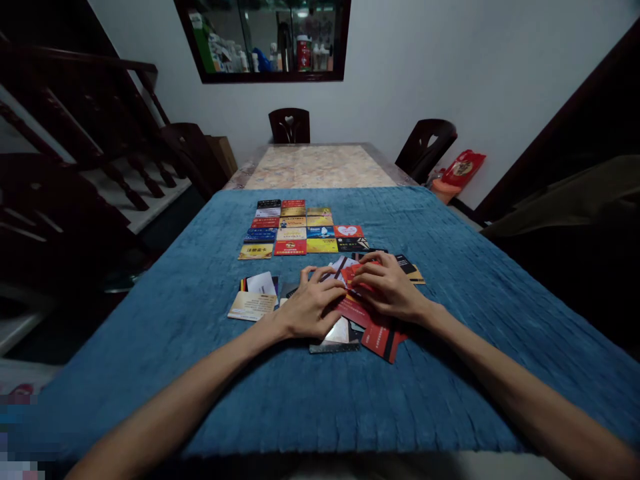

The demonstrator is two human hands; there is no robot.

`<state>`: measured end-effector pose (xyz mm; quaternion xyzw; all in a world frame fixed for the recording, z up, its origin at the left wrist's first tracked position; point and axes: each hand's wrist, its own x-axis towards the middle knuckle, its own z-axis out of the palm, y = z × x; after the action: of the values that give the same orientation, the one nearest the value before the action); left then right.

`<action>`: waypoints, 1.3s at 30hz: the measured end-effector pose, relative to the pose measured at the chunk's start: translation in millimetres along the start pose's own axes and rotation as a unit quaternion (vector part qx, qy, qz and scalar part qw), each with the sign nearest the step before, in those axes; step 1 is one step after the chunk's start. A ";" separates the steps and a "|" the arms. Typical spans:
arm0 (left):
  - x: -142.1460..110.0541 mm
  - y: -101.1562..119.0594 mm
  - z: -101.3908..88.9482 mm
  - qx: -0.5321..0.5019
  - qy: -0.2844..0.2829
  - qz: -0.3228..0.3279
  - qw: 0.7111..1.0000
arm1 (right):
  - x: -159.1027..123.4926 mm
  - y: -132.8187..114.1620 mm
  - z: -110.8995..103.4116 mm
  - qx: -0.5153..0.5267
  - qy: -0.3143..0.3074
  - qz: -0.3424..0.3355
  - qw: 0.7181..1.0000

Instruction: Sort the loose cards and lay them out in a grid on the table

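Observation:
A loose heap of plastic cards lies on the blue cloth, with both hands on it. My left hand [316,303] rests on the heap's left side, its fingers apart and bent over the cards. On the right side, my right hand [387,283] has its fingers spread over bright red cards; its palm hides part of the heap. A red card with a dark stripe [382,341] sticks out below the right hand. A silvery card [335,347] shows below the left. Beyond the heap, several cards lie face up in rows, among them a white-heart card [347,231] and a yellow card [322,246].
Left of the heap is a small group of cards, including a gold card [250,306] and a white card [261,284]. The blue cloth [190,320] covers the near table; a patterned surface [320,165] shows beyond. Dark chairs [427,147] stand around it.

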<state>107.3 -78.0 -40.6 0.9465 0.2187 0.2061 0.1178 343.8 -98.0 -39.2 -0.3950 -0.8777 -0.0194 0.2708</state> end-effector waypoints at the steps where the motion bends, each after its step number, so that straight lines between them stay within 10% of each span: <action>1: -0.2 -0.2 -0.2 -0.001 -0.001 0.001 1.000 | -0.8 -0.8 -0.8 0.003 -0.003 -0.001 1.000; 25: -10.1 -12.3 -12.7 0.049 0.023 0.044 0.998 | -10.9 -12.0 -1.7 0.045 -0.051 -0.036 0.997; 39: -10.6 -28.0 -3.7 -0.040 0.111 0.031 0.993 | -10.4 -9.7 15.7 0.080 0.054 -0.021 0.995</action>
<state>86.7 -57.9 -49.7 0.9185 0.1929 0.3222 0.1237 335.3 -108.0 -56.0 -0.3519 -0.8686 0.0235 0.3481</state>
